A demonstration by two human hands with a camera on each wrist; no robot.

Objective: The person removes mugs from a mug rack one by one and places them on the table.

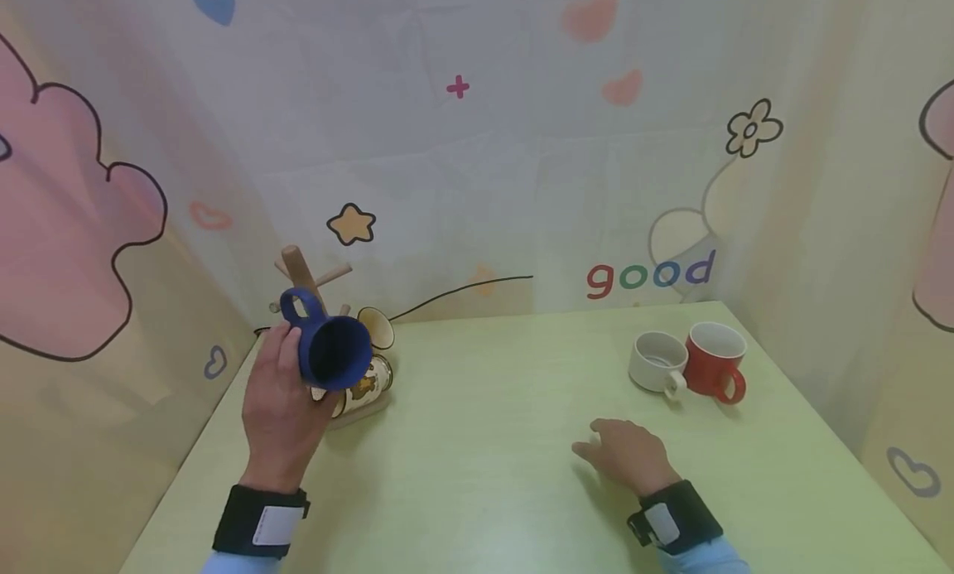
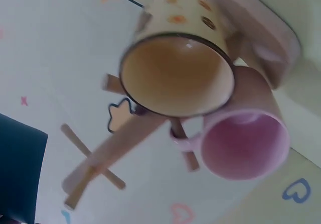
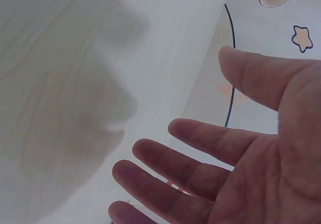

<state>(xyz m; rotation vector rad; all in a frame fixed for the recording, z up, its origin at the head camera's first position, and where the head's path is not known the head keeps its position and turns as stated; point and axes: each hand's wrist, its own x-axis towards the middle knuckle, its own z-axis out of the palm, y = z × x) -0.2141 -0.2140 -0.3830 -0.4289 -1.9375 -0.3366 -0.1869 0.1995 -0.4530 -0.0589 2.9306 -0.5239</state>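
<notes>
A blue mug (image 1: 335, 359) is held in my left hand (image 1: 279, 408), tipped so that its mouth faces the head camera and its handle points up. Right behind it stands a wooden mug tree (image 1: 296, 267), partly hidden by mug and hand. Cream patterned mugs (image 1: 370, 383) hang on the tree's right side. In the left wrist view, a pink mug (image 2: 246, 143) hangs by its handle on a peg beside a cream mug (image 2: 178, 76); the tree's upper pegs (image 2: 108, 178) are bare. Over the table, my right hand (image 1: 626, 456) hovers with fingers loosely extended, holding nothing.
At the table's back right, a white mug (image 1: 657, 363) and a red mug (image 1: 714, 363) stand upright side by side, handles toward the front. The pale table (image 1: 477, 441) meets a printed fabric backdrop (image 1: 462, 185) behind and at both sides.
</notes>
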